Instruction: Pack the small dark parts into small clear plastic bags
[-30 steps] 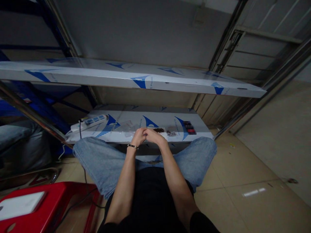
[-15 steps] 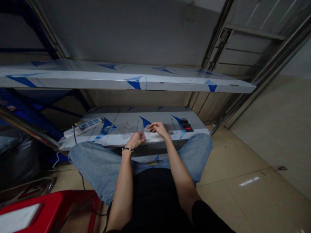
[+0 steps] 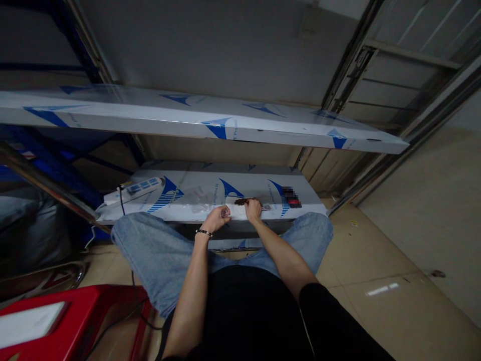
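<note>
My left hand (image 3: 218,219), a dark beaded bracelet at its wrist, is closed around a small clear round container (image 3: 225,213) with a pinkish tint. It is held over the front of the low film-covered shelf (image 3: 188,213). Just to its right, my right hand (image 3: 253,209) has its fingers closed on the right end of a dark brown clump (image 3: 241,201); its exact kind is too small to tell. Below that clump is a whitish patch (image 3: 239,211). Crumpled clear plastic (image 3: 199,195) lies left of my hands. A small shiny packet (image 3: 266,207) is right of my right hand.
A white power strip (image 3: 137,189) with a dark cable lies at the shelf's left end. A blurred black and red item (image 3: 292,197) lies at the right. An upper shelf (image 3: 180,115) spans above my hands. A red stool (image 3: 86,311) stands at lower left.
My right hand has moved down and slightly right, and its loosely spread fingers have closed on the dark brown clump. My left hand still holds the clear container. The view has shifted slightly.
</note>
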Action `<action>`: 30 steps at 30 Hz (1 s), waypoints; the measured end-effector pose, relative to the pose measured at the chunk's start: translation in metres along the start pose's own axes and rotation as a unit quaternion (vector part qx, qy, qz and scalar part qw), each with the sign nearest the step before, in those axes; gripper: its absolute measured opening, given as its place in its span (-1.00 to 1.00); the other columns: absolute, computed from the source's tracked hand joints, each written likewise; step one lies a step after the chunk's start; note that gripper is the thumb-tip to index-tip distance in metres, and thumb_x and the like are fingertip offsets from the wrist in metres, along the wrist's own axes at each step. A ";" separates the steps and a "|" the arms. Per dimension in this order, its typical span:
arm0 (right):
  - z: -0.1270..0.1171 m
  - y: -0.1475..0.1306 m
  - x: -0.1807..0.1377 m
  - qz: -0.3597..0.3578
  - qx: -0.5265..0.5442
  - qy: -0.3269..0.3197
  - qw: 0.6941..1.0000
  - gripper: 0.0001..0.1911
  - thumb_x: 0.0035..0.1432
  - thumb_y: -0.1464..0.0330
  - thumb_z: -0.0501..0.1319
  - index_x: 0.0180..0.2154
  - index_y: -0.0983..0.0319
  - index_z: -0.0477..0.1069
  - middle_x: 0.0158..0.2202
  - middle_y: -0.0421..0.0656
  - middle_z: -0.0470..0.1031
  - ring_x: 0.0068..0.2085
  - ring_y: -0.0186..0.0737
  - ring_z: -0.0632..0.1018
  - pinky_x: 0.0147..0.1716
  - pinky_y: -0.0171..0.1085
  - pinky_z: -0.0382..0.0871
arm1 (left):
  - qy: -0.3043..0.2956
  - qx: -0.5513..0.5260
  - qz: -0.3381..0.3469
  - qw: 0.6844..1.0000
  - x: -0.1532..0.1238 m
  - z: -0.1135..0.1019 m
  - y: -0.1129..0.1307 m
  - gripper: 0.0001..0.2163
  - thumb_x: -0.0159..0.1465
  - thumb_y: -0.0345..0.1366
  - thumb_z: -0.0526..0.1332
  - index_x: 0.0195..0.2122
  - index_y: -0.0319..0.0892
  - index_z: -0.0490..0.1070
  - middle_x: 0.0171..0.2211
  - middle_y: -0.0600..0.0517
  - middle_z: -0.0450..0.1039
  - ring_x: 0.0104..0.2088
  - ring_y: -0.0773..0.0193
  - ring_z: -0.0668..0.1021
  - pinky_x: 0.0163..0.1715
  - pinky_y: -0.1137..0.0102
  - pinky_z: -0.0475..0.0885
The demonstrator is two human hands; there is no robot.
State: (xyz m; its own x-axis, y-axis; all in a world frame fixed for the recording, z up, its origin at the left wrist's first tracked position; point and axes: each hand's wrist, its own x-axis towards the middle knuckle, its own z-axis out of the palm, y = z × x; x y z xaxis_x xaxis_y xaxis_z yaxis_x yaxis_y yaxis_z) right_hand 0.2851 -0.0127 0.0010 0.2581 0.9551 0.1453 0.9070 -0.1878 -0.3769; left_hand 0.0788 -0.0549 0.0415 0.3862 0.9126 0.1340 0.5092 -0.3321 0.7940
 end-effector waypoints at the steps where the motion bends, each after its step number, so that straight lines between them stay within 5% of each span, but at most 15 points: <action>1: 0.000 -0.001 0.002 0.003 -0.002 -0.001 1.000 -0.75 0.31 0.37 0.19 -0.08 0.30 0.60 -0.04 0.09 0.55 -0.01 -0.11 0.52 -0.03 -0.27 0.32 | 0.002 0.001 0.000 1.000 0.000 0.000 -0.001 -0.87 0.07 -0.30 0.25 -0.34 -0.19 0.43 -0.48 0.08 0.43 -0.45 0.29 0.44 -0.36 0.41 0.33; 9: -0.016 -0.010 0.007 0.048 0.143 0.039 0.988 -0.76 0.24 0.38 0.20 -0.17 0.36 0.60 -0.11 0.16 0.59 -0.05 -0.07 0.56 -0.04 -0.24 0.36 | 0.035 -0.014 0.016 0.999 0.003 0.001 -0.004 -0.80 0.12 -0.17 0.28 -0.34 -0.20 0.45 -0.42 0.03 0.48 -0.40 0.26 0.47 -0.35 0.40 0.36; 14: -0.055 -0.039 0.002 0.071 0.466 0.135 0.872 -0.69 0.22 0.24 0.17 -0.19 0.35 0.53 -0.21 0.07 0.61 -0.18 -0.11 0.59 -0.16 -0.23 0.45 | 0.100 -0.046 0.007 0.994 0.004 -0.003 0.009 -0.77 0.12 -0.12 0.32 -0.36 -0.20 0.47 -0.40 0.00 0.52 -0.37 0.22 0.51 -0.30 0.38 0.39; 17: -0.083 -0.057 -0.008 -0.019 0.577 0.076 0.813 -0.68 0.12 0.15 0.29 -0.27 0.30 0.52 -0.33 -0.05 0.60 -0.27 -0.16 0.58 -0.27 -0.27 0.45 | 0.142 -0.088 0.016 0.986 0.004 -0.008 0.021 -0.71 0.12 -0.06 0.34 -0.34 -0.22 0.52 -0.38 -0.04 0.55 -0.34 0.21 0.54 -0.26 0.37 0.42; 20: -0.104 -0.069 -0.018 -0.096 0.607 -0.011 0.789 -0.71 0.03 0.16 0.38 -0.34 0.26 0.53 -0.39 -0.11 0.58 -0.33 -0.23 0.56 -0.31 -0.31 0.44 | 0.163 -0.136 0.028 0.977 0.007 -0.013 0.031 -0.68 0.09 -0.05 0.38 -0.32 -0.23 0.55 -0.35 -0.08 0.59 -0.32 0.20 0.56 -0.23 0.35 0.45; 25: -0.114 -0.078 -0.030 -0.168 0.557 -0.104 0.807 -0.76 0.00 0.18 0.40 -0.42 0.24 0.55 -0.47 -0.16 0.58 -0.43 -0.24 0.55 -0.36 -0.30 0.44 | 0.152 -0.132 0.050 0.978 0.013 -0.014 0.039 -0.71 0.11 -0.09 0.37 -0.36 -0.26 0.55 -0.38 -0.06 0.59 -0.33 0.19 0.58 -0.23 0.34 0.47; 30: -0.117 -0.080 -0.037 -0.228 0.420 -0.068 0.876 -0.88 0.10 0.30 0.37 -0.41 0.21 0.61 -0.46 -0.16 0.59 -0.40 -0.20 0.57 -0.28 -0.27 0.43 | 0.145 -0.077 0.062 0.984 0.013 -0.012 0.043 -0.72 0.12 -0.14 0.35 -0.36 -0.31 0.56 -0.40 -0.04 0.59 -0.33 0.17 0.57 -0.25 0.37 0.44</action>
State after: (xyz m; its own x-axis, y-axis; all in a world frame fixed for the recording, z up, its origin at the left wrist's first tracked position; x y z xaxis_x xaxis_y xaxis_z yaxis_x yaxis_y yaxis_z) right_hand 0.2418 -0.0593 0.1332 -0.1611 0.9165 0.3662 0.3254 0.3996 -0.8570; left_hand 0.0969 -0.0542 0.0844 0.1902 0.9048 0.3809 0.3403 -0.4247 0.8390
